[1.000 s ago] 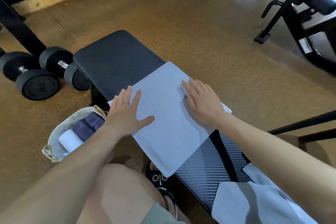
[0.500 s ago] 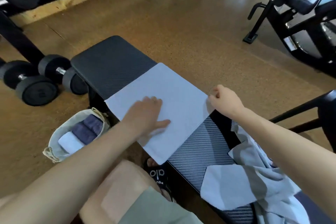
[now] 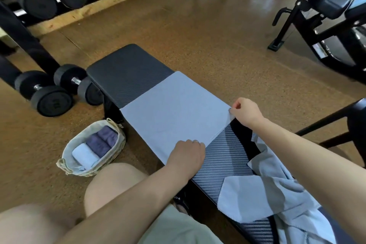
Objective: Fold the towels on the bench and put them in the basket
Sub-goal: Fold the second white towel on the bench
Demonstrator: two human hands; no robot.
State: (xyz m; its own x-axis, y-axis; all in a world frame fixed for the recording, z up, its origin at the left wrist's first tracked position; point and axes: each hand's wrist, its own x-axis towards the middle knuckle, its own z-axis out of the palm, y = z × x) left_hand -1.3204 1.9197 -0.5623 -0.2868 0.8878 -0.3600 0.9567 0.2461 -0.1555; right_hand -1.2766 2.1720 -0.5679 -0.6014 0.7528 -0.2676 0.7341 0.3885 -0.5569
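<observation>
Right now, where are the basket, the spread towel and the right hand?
basket (image 3: 116,145): head view, woven rim on its bench side.
spread towel (image 3: 174,113): head view, flat middle.
right hand (image 3: 246,112): head view, back of hand.

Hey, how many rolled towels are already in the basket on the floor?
3: a white towel at the near end of the basket, then two purple ones, the middle and the far. More could lie hidden underneath.

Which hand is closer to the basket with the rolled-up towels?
The left hand. It grips the near corner of the flat towel, just right of the basket on the floor. The right hand pinches the towel's far-side corner, across the bench.
</observation>
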